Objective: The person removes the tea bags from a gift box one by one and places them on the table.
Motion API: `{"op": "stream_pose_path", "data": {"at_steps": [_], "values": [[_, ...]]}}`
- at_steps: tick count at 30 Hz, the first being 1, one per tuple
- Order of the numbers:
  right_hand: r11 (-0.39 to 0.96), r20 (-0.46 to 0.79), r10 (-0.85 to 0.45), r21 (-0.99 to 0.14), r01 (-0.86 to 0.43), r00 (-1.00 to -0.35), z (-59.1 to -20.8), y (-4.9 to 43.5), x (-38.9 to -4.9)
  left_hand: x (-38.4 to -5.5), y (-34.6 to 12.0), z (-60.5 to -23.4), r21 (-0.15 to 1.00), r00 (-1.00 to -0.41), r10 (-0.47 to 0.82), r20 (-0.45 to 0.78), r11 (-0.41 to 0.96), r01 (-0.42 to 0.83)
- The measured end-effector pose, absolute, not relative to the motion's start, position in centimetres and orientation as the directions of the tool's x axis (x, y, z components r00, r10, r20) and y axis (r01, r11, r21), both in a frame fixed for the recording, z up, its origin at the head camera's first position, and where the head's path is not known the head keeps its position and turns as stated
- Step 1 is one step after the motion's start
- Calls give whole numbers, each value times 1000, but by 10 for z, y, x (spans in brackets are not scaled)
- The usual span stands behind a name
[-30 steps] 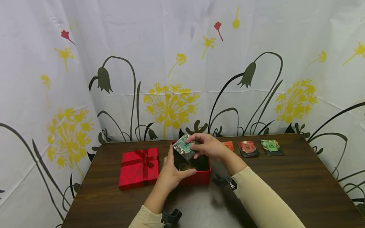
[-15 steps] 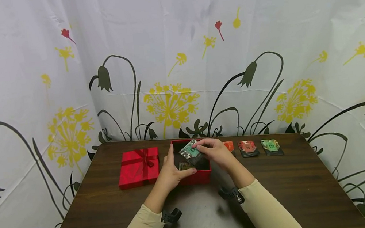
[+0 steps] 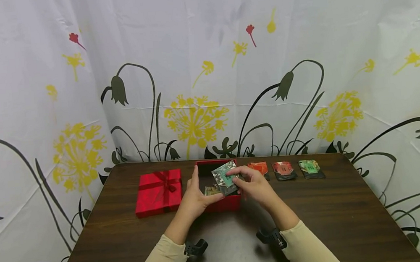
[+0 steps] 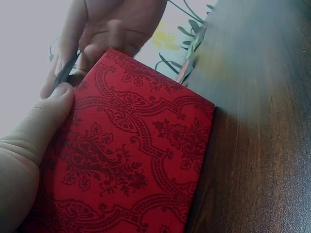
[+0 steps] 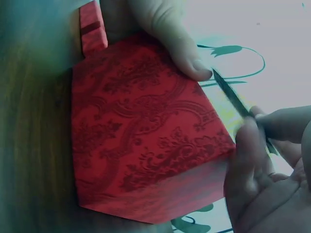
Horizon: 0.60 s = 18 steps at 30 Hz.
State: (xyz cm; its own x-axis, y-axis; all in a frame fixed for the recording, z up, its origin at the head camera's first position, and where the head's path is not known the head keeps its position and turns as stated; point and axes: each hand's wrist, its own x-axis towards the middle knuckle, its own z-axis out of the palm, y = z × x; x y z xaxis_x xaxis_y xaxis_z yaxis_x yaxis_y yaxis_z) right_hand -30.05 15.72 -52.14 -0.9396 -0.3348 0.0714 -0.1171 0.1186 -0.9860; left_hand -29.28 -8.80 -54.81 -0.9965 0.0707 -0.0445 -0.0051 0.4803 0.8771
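Note:
A red patterned gift box (image 3: 222, 205) stands lidless on the table, its dark inside partly covered from above. At its left side my left hand (image 3: 195, 195) grips the wall, the thumb lying along the front rim. My right hand (image 3: 256, 187) pinches a small flat packet (image 3: 222, 174), teal and silvery with a black lower part, between thumb and fingers. That packet is tilted over the box opening; in the right wrist view its thin edge (image 5: 228, 92) shows near the left thumb (image 5: 192, 65). Another packet (image 3: 211, 190), brownish-green, is visible in the box at the left.
Left of the box lies its red lid (image 3: 159, 193) with a ribbon bow. To the right, in a row, are an orange packet (image 3: 258, 168), a red packet (image 3: 284, 170) and a green packet (image 3: 311, 168). A floral curtain (image 3: 204, 72) hangs behind the table (image 3: 339, 215).
My right hand has moved the teal packet to the right and toward me, turning it more upright. The left hand keeps its place on the box.

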Motion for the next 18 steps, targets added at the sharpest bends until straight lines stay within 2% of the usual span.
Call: {"op": "stream_pose_path", "data": {"at_steps": [18], "values": [[100,194,-184,-971,-215,-964,-545,167,-277,-291,-88,-546,876,-996,57,-65,482,-30]]}}
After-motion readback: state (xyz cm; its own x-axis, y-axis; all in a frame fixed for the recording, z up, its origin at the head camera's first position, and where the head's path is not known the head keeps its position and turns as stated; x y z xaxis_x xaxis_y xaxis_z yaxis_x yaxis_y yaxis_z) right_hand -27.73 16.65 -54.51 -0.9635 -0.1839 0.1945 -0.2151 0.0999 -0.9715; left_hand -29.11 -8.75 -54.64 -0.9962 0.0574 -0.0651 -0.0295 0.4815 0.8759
